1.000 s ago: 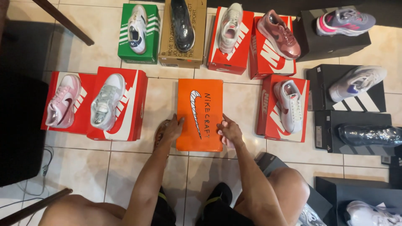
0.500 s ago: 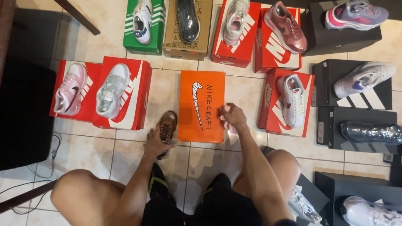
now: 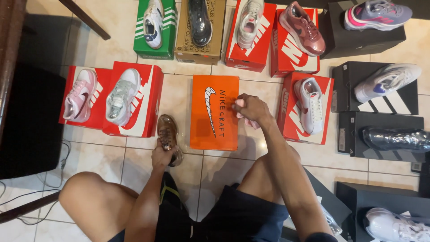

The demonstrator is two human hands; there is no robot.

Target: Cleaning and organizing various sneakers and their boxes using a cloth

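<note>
One view, head | my left hand [image 3: 161,157] is closed around a brown shoe [image 3: 168,134] just left of the orange box [image 3: 214,112] on the tiled floor [image 3: 179,96] | my right hand [image 3: 251,109], fingers curled, touches that box's right edge, holding nothing I can make out.

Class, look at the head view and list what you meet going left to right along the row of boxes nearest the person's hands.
Pink shoe → grey shoe on a red box → brown shoe in the left hand → orange box → right hand → white shoe → black box
</note>
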